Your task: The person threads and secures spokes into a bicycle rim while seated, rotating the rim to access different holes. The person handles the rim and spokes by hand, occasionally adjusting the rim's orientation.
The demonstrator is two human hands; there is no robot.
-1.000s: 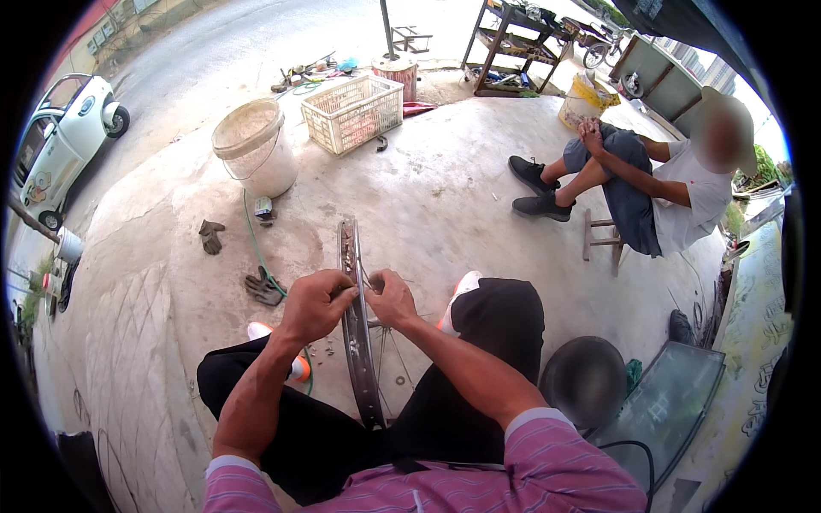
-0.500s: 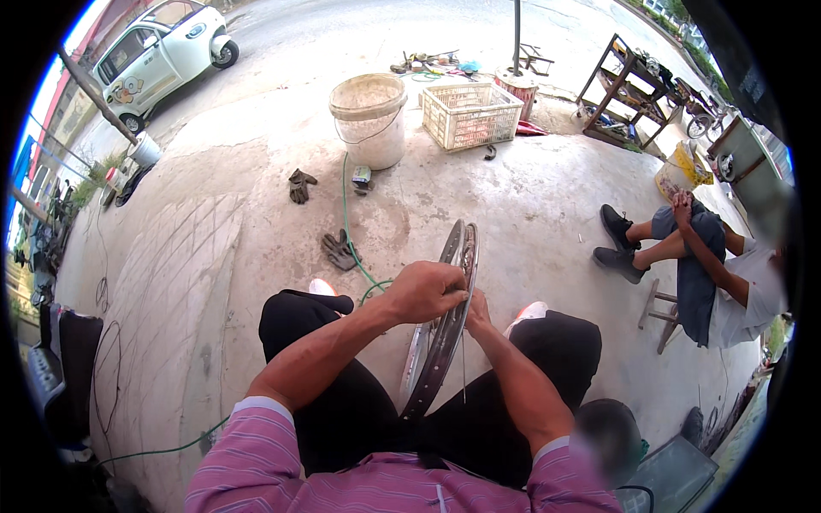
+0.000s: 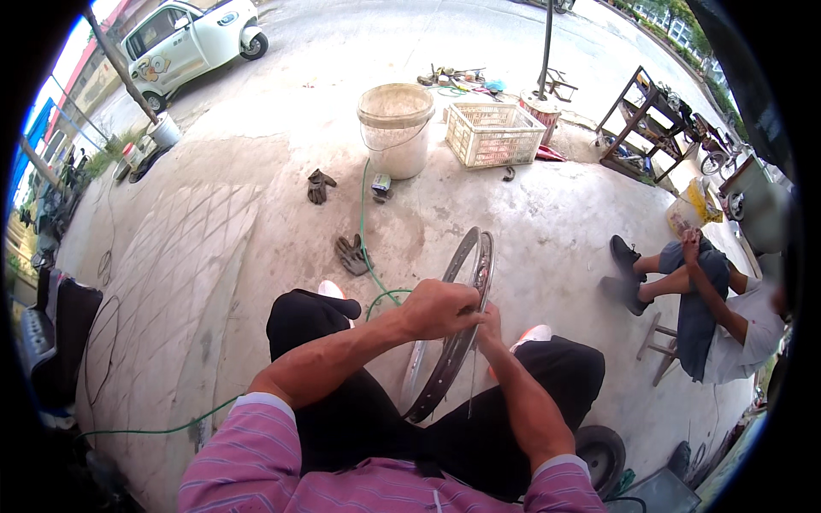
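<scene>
A bare metal wheel rim [image 3: 449,372] with small holes stands tilted between my knees, its lower edge against my lap. My left hand [image 3: 440,309] reaches over it from the left, fingers curled closed at the rim's band. On the other side my right hand [image 3: 490,329] is closed against the same stretch of rim, its fingertips partly hidden. Just below the right hand hangs a thin straight wire like a spoke [image 3: 471,385]; its upper end is hidden by the hands and rim.
Two dark work gloves [image 3: 352,255] and a green hose [image 3: 365,214] lie on the concrete ahead. Beyond are a dirty white bucket [image 3: 396,141] and a plastic crate [image 3: 496,137]. A seated person [image 3: 718,282] is at the right, near a metal rack [image 3: 646,128]. A tyre [image 3: 601,457] lies by my right elbow.
The view has shifted, so the surroundings sit further right and lower. Both hands remain together at the rim, with the left hand turned slightly. The seated person's feet have moved a little.
</scene>
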